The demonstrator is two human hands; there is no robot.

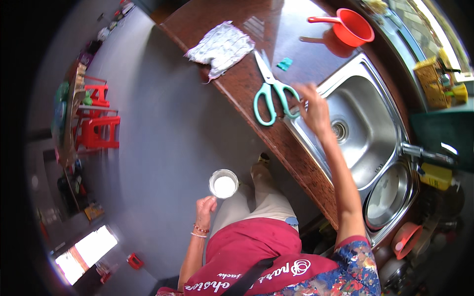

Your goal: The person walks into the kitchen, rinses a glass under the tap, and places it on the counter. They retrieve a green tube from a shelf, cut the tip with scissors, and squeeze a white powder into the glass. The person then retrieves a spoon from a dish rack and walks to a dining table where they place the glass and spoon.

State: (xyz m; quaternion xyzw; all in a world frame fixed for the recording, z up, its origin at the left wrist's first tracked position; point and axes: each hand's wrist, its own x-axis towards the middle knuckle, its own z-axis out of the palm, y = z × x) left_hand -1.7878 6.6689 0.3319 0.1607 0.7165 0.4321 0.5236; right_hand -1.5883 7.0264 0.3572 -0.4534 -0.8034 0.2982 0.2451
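My left hand (204,206), closed, grips a small round cup (212,183) by its handle, out over the floor in front of my legs. Something white fills part of the cup; whether liquid or powder, I cannot tell. My right hand (313,109) is over the near left corner of the sink, blurred, its fingers right at one handle loop of large scissors (267,79). The scissors have pale green handles and lie near the counter's edge, blades away from me. Whether the fingers hold the loop is unclear. A crumpled patterned cloth (222,48) lies beside the blade tips.
A green scrap (285,64) and a red dipper (352,28) lie on the brown counter (217,15). The steel sink (368,111) is on the right, with a faucet (427,153) and a metal basin (388,197). Red stools (98,132) stand far left.
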